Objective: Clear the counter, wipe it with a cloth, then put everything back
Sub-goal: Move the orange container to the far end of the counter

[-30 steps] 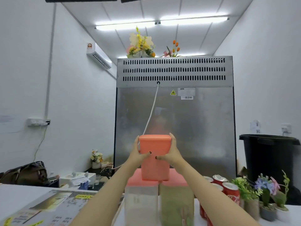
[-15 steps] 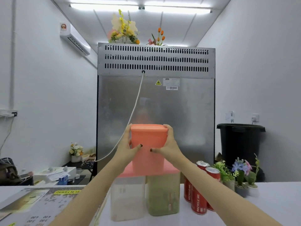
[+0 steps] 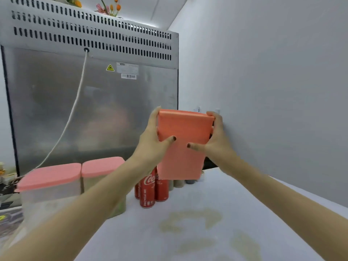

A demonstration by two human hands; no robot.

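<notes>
An orange container point(image 3: 181, 146) with its lid on is held off the counter point(image 3: 282, 200), slightly tilted, in a two-handed grip. The left hand point(image 3: 152, 140) and right hand point(image 3: 216, 142) clasp opposite sides just under the lid, fingers wrapped behind and both thumbs pressed on the near face. Taking it by the sides with both hands likely keeps the tall tub steady and the lid shut while it is carried clear. Directly below the grip stand red Coca-Cola cans point(image 3: 148, 191), and just behind them some small pots point(image 3: 178, 183), mostly hidden by the tub. Down and to the left of the grip sit two clear containers with pink lids point(image 3: 50, 176), side by side and touching. Nearer than the grip, the white surface shows a pale yellowish stain point(image 3: 190, 219), not yet wiped, so this looks like the clearing stage, with several things left to lift away. Beyond the grip rises the steel back of a refrigerator point(image 3: 90, 110), with a white cable point(image 3: 73, 113) hanging from a hole near its vents and artificial flowers point(image 3: 109, 6) on top. To the right is a plain white wall point(image 3: 273, 91).
</notes>
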